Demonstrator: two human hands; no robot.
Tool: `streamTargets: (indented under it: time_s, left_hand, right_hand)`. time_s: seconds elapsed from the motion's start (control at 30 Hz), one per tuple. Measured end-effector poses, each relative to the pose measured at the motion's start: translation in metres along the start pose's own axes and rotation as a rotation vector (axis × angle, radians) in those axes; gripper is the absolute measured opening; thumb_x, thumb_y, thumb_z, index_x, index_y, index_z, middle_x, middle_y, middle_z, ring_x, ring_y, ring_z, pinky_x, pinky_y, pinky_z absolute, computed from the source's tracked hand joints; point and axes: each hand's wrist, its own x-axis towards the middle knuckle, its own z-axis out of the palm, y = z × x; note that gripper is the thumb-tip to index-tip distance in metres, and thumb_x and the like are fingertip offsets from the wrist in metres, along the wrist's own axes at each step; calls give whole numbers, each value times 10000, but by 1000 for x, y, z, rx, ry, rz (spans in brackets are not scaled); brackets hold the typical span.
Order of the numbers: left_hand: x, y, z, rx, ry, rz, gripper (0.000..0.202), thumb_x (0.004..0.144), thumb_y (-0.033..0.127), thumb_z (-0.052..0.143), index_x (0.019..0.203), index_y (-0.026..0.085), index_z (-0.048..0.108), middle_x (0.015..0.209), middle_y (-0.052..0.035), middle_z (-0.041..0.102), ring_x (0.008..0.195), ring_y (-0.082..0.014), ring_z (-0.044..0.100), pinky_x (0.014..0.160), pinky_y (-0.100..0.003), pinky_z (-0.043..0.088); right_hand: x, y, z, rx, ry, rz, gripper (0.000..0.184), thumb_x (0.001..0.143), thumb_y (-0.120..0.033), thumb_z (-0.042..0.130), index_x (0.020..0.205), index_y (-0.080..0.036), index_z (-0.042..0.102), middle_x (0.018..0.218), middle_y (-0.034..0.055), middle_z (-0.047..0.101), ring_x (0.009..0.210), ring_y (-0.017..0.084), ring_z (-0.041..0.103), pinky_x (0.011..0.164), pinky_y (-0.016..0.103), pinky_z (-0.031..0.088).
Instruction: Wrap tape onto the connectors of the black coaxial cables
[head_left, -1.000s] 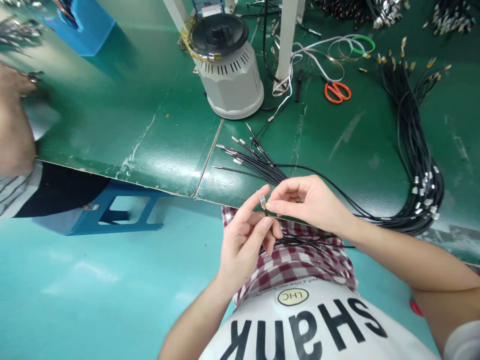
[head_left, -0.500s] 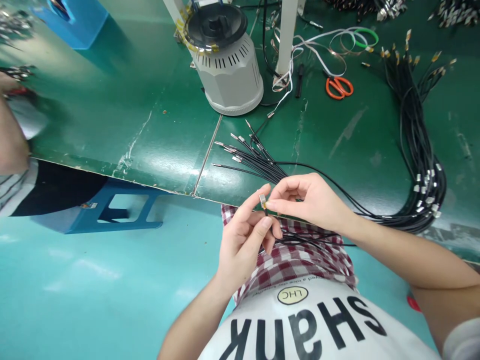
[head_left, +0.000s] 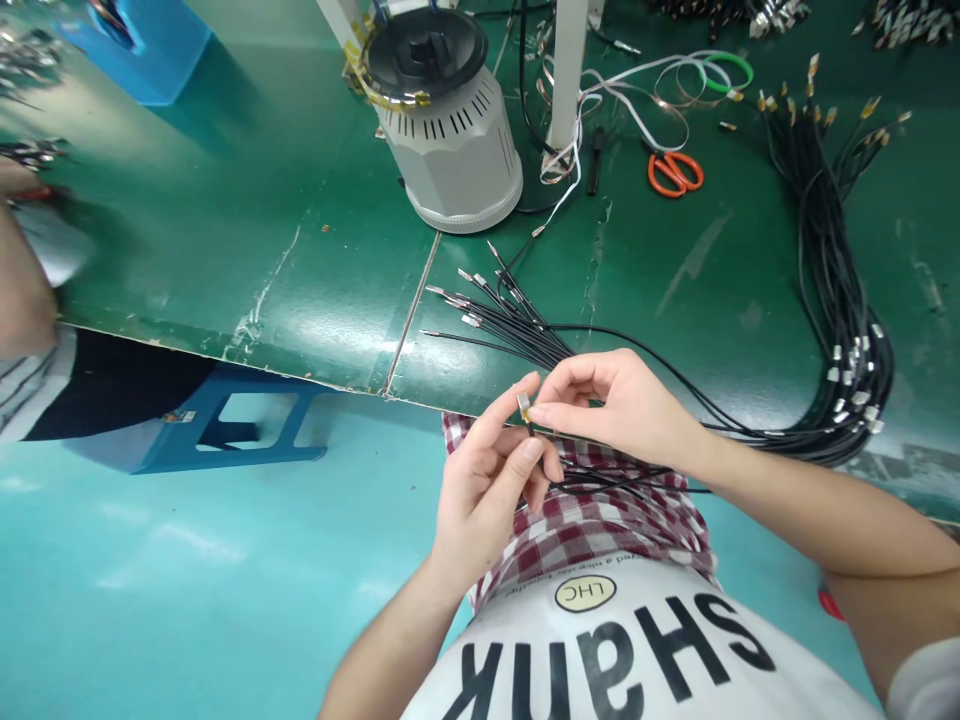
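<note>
Cable [head_left: 529, 430]: black, its metal tip [head_left: 523, 401] held at the green surface's [head_left: 337, 300] front edge, by the lap [head_left: 570, 530].
Left hand [head_left: 487, 475]: grip closed around the cable, below the tip.
Right hand [head_left: 615, 405]: thumb and forefinger pinching the tip's lower end.
Room: fanned cables [head_left: 517, 335] just beyond the hands; orange scissors [head_left: 675, 174] well apart.
Blue box [head_left: 169, 50]: far left, something coppery inside.

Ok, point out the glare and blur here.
Head view: whitish glare on the green tabletop and turquoise floor; head view, left edge: a co-worker's forearm looks soft; head view, centre: the metal connector at the left hand shows little detail.
</note>
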Motion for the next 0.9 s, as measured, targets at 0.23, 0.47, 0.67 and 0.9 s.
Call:
streamTargets:
  time_s: [0.23, 0.47, 0.67, 0.9]
  left_hand:
    - [0, 0, 0, -27, -13, -22, 479, 967, 235, 553, 1432, 308, 468, 732, -11, 648, 455, -83, 501, 458, -228, 410]
    - [5, -3, 4, -95, 115, -44, 356, 981, 344, 523, 1322, 252, 571, 658, -16, 668, 361, -96, 492, 343, -212, 372]
    - [8, -1, 6, -136, 127, -42, 324, 986, 341, 508, 1274, 210, 579, 617, -9, 657, 356, -89, 484, 351, -200, 361]
    - [9, -4, 1, -194, 109, -89, 205, 883, 238, 678, 921, 206, 479, 629, 23, 660, 350, -68, 487, 366, -158, 355]
  right_hand:
    - [-1, -1, 1, -24, 34, -19, 150, 816, -265, 738, 762, -136, 682, 685, -7, 672, 614, 85, 593, 579, 193, 462]
    - [0, 1, 6, -61, 68, -50, 128, 828, -228, 706, 745, -138, 671, 638, -12, 660, 596, 84, 573, 572, 197, 445]
    - [2, 4, 3, 2, 19, -5, 122, 829, -252, 714, 792, -138, 686, 679, -7, 670, 634, 98, 575, 625, 221, 466]
    - [2, 6, 0, -8, 20, -17, 168, 824, -303, 732, 864, -141, 723, 771, 17, 700, 697, 122, 598, 663, 242, 478]
